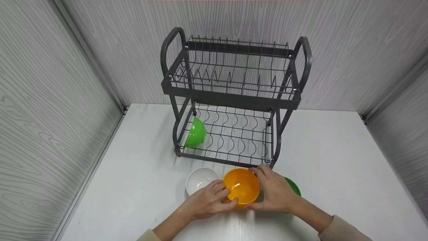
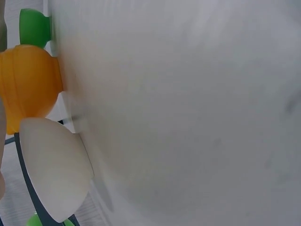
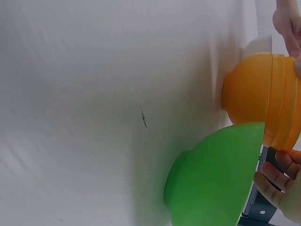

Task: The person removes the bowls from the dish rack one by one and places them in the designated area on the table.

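A stack of orange bowls (image 1: 245, 185), nested one in another, stands on the table in front of the dish rack. Curled fingers of my left hand (image 1: 209, 202) pinch the stack's left rim. On the opposite side my right hand (image 1: 278, 193) grips it, thumb at the front and fingers at the back. A white bowl (image 1: 200, 178) sits just left of the stack, partly behind the left hand. Right of it is a green bowl (image 1: 293, 186), mostly hidden by the right hand; the right wrist view shows this green bowl (image 3: 216, 174) upright on the table.
Behind the bowls stands a dark two-tier dish rack (image 1: 230, 98). A light green bowl (image 1: 197, 133) rests on its side at the left end of the lower tier. Wood-grain panels (image 1: 40, 100) enclose the white table (image 1: 143, 180) at the back and both sides.
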A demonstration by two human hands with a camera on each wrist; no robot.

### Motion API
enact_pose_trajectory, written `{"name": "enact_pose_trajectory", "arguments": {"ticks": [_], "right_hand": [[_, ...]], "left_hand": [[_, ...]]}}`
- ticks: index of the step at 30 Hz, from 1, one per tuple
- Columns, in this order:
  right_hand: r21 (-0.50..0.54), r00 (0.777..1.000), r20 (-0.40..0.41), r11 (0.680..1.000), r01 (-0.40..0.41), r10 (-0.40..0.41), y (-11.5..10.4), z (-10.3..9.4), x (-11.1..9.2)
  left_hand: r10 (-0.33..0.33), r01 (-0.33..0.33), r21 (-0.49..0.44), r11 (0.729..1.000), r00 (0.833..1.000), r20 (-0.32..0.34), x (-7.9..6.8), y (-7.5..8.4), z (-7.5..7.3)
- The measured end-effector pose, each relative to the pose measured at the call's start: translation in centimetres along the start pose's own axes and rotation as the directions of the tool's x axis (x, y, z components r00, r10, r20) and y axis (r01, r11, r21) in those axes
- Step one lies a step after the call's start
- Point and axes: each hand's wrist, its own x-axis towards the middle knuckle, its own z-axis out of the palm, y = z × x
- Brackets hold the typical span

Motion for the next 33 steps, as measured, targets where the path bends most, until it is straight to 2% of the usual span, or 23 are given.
{"name": "enact_pose_trajectory", "arguments": {"ticks": [8,14,19,27,33], "right_hand": [[0.000,1.000,-0.001,1.000,-0.005,0.005,0.1,-0.1,-0.1],[-0.003,1.000,0.015,1.000,-0.007,0.007,0.1,-0.1,-0.1],[-0.004,1.000,0.023,1.000,-0.006,0.006,0.1,-0.2,-0.1],[-0.004,0.999,0.041,1.000,-0.009,0.009,0.0,-0.2,-0.1],[-0.010,0.999,0.047,1.000,-0.021,0.021,0.0,-0.3,0.0]], "left_hand": [[-0.022,0.022,-0.009,1.000,1.000,0.000,0.0,0.0,0.0],[-0.104,0.103,-0.053,0.993,0.994,-0.019,-0.4,-0.5,-0.2],[-0.178,0.177,-0.064,0.982,0.984,-0.009,-0.9,-1.6,-0.9],[-0.231,0.231,-0.017,0.973,0.972,0.036,-2.1,-3.7,-1.9],[-0.274,0.274,0.011,0.962,0.961,0.031,-3.4,-5.7,-2.1]]}}
